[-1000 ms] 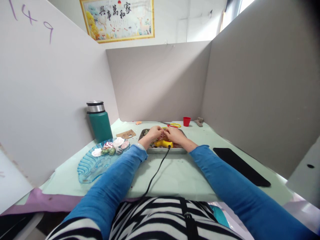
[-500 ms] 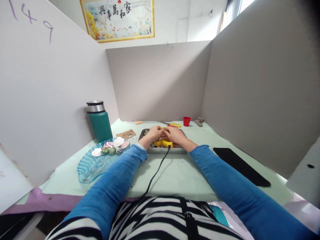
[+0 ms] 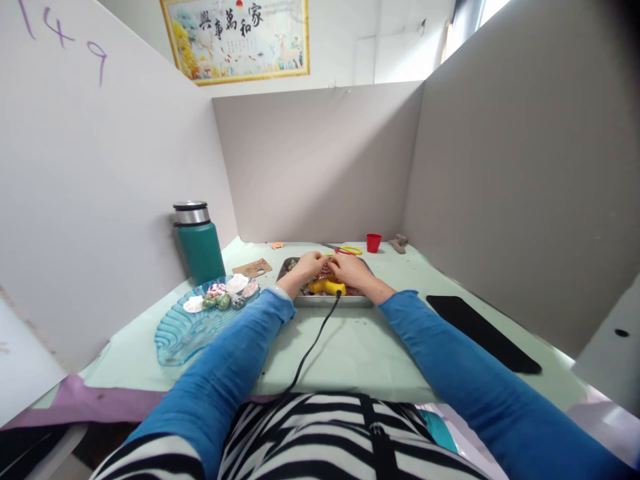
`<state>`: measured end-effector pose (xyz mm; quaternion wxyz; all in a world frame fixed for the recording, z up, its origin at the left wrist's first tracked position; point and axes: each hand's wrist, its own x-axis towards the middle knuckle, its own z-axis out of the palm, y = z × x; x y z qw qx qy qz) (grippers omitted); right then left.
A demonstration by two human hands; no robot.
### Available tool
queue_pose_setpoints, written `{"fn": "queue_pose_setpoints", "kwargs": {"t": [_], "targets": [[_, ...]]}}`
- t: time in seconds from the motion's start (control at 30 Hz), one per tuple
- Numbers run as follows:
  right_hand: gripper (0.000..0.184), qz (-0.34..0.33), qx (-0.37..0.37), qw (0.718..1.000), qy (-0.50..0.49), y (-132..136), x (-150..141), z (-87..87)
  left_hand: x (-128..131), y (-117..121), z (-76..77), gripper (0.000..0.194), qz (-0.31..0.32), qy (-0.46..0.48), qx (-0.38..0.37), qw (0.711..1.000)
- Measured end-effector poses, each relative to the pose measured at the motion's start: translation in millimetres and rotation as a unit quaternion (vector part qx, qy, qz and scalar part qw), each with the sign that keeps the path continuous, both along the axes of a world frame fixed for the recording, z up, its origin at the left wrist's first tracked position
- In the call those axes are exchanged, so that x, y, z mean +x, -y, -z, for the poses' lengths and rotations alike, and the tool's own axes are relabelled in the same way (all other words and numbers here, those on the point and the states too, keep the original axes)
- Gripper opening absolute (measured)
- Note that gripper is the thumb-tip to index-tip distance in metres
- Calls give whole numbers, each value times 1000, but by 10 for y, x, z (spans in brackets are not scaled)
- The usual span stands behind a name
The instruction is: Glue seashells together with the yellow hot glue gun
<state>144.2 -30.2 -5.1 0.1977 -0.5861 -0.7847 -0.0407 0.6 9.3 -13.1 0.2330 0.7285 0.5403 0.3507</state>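
Observation:
Over a shallow metal tray, my left hand and my right hand are almost touching. Both have their fingers curled and pinched at the tray's far part; what they pinch is hidden or too small to make out. Just below them, inside the tray, lies a yellow glue gun with a black cord running toward me. Several shells and small pieces show around it, partly covered by my hands.
At left, a blue shell-shaped plate holds several seashells. Behind it stands a green bottle. A brown card, scissors, a red cup and a grey object lie farther back; a black mat is right.

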Motion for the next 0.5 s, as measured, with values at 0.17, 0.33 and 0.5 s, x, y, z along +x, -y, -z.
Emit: {"fn": "queue_pose_setpoints", "kwargs": {"t": [0.17, 0.33, 0.5], "targets": [[34, 0, -3, 1000, 2, 18, -5, -12, 15, 71, -43, 20, -6, 8, -5, 1000], [35, 0, -4, 1000, 6, -3, -7, -2, 24, 75, -39, 17, -7, 27, -17, 999], [36, 1, -3, 1000, 8, 14, -9, -8, 16, 49, -22, 17, 1, 26, -12, 1000]]}}
